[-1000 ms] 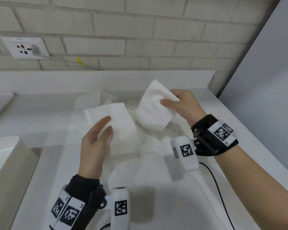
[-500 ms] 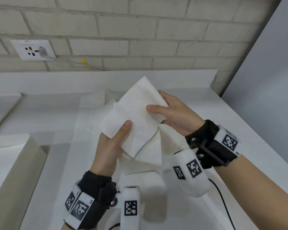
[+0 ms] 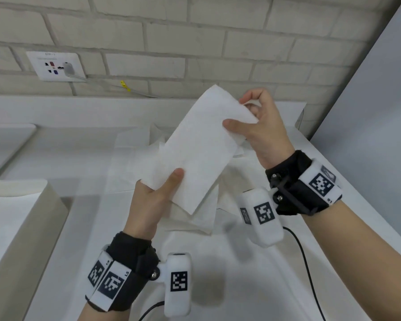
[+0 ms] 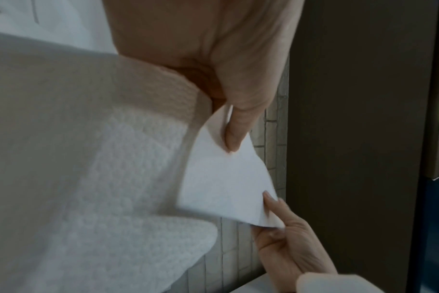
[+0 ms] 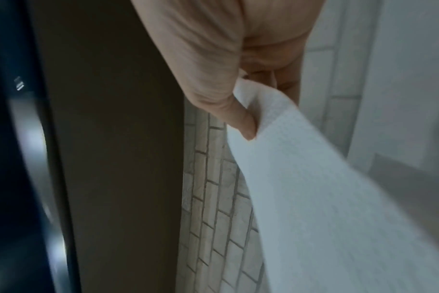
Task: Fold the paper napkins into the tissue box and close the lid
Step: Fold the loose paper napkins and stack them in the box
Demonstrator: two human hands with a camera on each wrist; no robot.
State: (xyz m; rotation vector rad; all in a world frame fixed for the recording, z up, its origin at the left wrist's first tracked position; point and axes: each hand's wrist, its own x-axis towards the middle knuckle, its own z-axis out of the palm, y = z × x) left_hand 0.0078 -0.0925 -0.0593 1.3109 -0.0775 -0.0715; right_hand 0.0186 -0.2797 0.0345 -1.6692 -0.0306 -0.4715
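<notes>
The napkin is up in the air over the worktop, its near end pinched by the left hand and its far end by the right hand, and it looks soft, light and easy to rip, so hold it by the ends.

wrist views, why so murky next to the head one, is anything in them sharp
Head view: evenly lit, napkin crisp. Left wrist view: dim, the near napkin smeared, only the corner by the left hand thumb fairly sharp. Right wrist view: dark, motion-blurred, right hand soft.
</notes>
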